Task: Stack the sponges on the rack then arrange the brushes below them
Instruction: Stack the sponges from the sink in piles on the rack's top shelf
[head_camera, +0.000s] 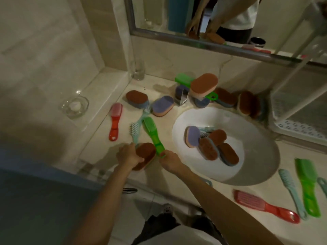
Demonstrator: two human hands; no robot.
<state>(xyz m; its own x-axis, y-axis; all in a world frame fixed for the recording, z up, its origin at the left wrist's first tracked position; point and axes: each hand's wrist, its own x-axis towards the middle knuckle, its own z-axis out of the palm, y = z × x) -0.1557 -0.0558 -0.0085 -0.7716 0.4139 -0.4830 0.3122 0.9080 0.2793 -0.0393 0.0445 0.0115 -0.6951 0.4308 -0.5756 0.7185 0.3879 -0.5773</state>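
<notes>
My left hand grips a brown-topped sponge at the counter's front left edge. Beside it, my right hand pinches the handle end of a green brush that lies on the counter. A teal brush lies crossed under the green one. Several sponges sit in the white sink. More sponges lie behind the sink, one perched on the tap. The white rack stands at the far right.
A red brush lies left of my hands. Red, teal and green brushes lie on the counter right of the sink. A glass dish and a tumbler stand on the left ledge. A mirror hangs above.
</notes>
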